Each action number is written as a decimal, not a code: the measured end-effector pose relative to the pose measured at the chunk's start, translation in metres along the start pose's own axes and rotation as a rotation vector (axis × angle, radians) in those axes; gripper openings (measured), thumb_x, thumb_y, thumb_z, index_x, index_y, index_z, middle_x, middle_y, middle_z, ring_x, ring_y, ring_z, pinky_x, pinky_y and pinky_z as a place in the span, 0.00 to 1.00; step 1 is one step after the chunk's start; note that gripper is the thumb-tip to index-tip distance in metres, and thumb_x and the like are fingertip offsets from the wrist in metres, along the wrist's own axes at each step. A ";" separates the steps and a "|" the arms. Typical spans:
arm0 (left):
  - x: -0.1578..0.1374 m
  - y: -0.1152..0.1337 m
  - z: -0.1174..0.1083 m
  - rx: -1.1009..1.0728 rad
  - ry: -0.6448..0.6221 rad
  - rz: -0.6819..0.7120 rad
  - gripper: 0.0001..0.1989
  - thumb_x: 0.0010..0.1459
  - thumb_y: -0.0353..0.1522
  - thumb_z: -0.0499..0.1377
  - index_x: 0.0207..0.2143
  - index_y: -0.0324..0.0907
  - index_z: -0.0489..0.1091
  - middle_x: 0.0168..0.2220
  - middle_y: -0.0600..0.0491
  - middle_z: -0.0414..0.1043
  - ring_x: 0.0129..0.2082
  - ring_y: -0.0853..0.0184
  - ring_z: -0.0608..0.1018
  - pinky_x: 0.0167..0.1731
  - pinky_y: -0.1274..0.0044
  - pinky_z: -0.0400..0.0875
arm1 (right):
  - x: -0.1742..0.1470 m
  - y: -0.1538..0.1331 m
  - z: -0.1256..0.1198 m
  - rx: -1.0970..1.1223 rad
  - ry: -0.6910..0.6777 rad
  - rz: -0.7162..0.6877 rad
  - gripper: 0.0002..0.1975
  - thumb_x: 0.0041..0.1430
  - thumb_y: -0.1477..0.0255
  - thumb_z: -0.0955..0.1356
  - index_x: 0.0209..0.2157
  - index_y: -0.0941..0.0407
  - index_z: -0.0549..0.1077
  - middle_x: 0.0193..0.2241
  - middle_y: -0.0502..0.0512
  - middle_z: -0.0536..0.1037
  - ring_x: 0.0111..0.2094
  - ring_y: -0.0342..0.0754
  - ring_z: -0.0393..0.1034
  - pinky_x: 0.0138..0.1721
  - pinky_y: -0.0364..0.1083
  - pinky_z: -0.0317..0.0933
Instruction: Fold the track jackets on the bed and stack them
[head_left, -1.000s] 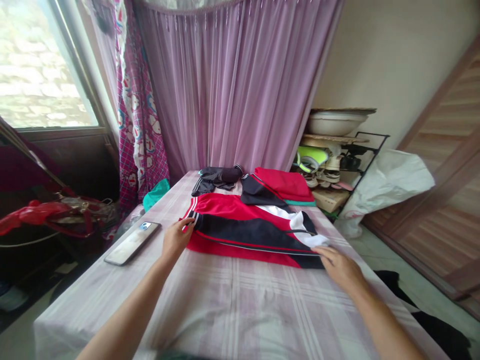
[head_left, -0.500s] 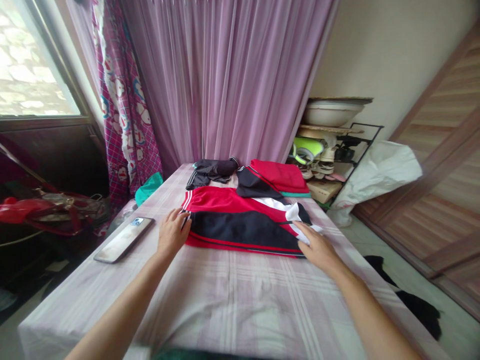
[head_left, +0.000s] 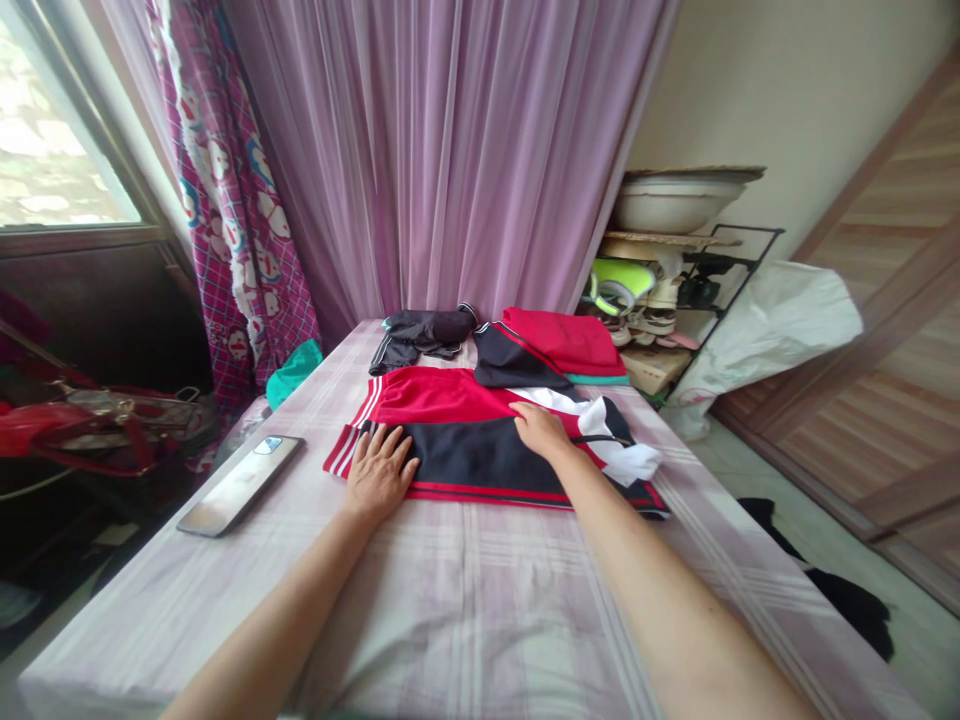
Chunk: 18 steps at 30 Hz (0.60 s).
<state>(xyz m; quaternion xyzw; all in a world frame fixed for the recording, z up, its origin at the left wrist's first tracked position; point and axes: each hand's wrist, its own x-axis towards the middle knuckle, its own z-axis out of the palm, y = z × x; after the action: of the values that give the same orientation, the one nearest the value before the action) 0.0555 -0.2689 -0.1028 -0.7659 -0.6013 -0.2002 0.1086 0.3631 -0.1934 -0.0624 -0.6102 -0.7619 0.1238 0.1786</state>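
Left hand [head_left: 380,472]: palm down, fingers spread on the garment [head_left: 469,450], pressing near the striped hem, not gripping. Right hand [head_left: 541,430]: fingers bunched together on the upper edge of the navy panel, right of the left hand; can't tell if it pinches cloth. Garment lies on the table [head_left: 465,600], under and between both hands.

Progress: looks partway. Navy panel lies fairly flat between the hands, lower edge roughly straight. Not neat yet: red part beyond the hands stands out past the panel, striped hems left of the left hand don't line up, white part [head_left: 634,463] right of the right hand is bunched up.

Beyond the right hand, the pile [head_left: 566,340] looks folded already. Beyond the left hand, dark clothes [head_left: 431,330] lie rumpled; judging by that, not done. Phone [head_left: 241,487] left of left hand, apart from the cloth.
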 end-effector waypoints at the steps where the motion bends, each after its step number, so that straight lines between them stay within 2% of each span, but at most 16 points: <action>1: 0.000 0.001 -0.001 0.000 -0.001 -0.002 0.21 0.65 0.42 0.51 0.54 0.47 0.73 0.62 0.48 0.68 0.66 0.52 0.62 0.65 0.55 0.51 | 0.009 0.007 -0.007 0.015 -0.050 0.010 0.23 0.62 0.75 0.62 0.58 0.54 0.71 0.58 0.59 0.73 0.58 0.54 0.67 0.59 0.55 0.60; 5: 0.000 0.004 -0.003 0.013 -0.007 -0.011 0.20 0.65 0.42 0.51 0.54 0.49 0.73 0.61 0.50 0.69 0.66 0.53 0.62 0.65 0.56 0.51 | 0.034 0.016 -0.021 0.061 -0.249 -0.058 0.19 0.57 0.76 0.65 0.49 0.54 0.78 0.48 0.54 0.81 0.47 0.49 0.76 0.49 0.45 0.67; 8: -0.001 0.006 -0.003 0.002 -0.020 -0.031 0.20 0.65 0.42 0.51 0.54 0.48 0.73 0.61 0.50 0.69 0.66 0.53 0.61 0.66 0.56 0.49 | 0.042 0.006 -0.024 0.074 -0.344 -0.099 0.13 0.52 0.73 0.69 0.40 0.54 0.81 0.40 0.52 0.83 0.40 0.49 0.77 0.42 0.43 0.67; 11: -0.001 0.006 -0.004 0.006 -0.030 -0.032 0.20 0.65 0.41 0.51 0.55 0.47 0.73 0.61 0.49 0.69 0.66 0.52 0.61 0.66 0.55 0.50 | 0.046 -0.004 -0.032 0.033 -0.450 -0.146 0.10 0.48 0.69 0.71 0.34 0.53 0.81 0.34 0.49 0.83 0.34 0.48 0.75 0.35 0.42 0.65; 13: 0.000 0.006 -0.004 0.041 -0.032 -0.018 0.21 0.66 0.41 0.51 0.55 0.47 0.73 0.61 0.49 0.69 0.66 0.52 0.61 0.65 0.55 0.51 | 0.048 -0.008 -0.041 -0.114 -0.530 -0.199 0.10 0.50 0.64 0.71 0.32 0.53 0.81 0.32 0.49 0.82 0.34 0.48 0.75 0.36 0.43 0.64; 15: 0.000 0.007 -0.005 0.080 -0.035 -0.005 0.21 0.67 0.42 0.50 0.56 0.47 0.73 0.61 0.49 0.69 0.66 0.52 0.62 0.65 0.56 0.52 | 0.049 -0.008 -0.049 -0.343 -0.556 -0.248 0.15 0.55 0.58 0.68 0.31 0.53 0.82 0.33 0.53 0.82 0.37 0.51 0.74 0.42 0.47 0.62; 18: 0.000 0.006 -0.005 0.107 -0.039 0.008 0.22 0.67 0.42 0.49 0.56 0.46 0.72 0.62 0.49 0.68 0.66 0.52 0.62 0.65 0.57 0.53 | 0.047 -0.001 -0.054 -0.629 -0.423 -0.304 0.23 0.59 0.51 0.65 0.30 0.55 0.82 0.35 0.60 0.82 0.45 0.57 0.72 0.52 0.54 0.56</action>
<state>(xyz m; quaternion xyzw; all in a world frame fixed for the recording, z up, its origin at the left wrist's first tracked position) 0.0607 -0.2730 -0.0979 -0.7652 -0.6100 -0.1522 0.1383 0.3758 -0.1494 -0.0070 -0.4766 -0.8640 -0.0203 -0.1609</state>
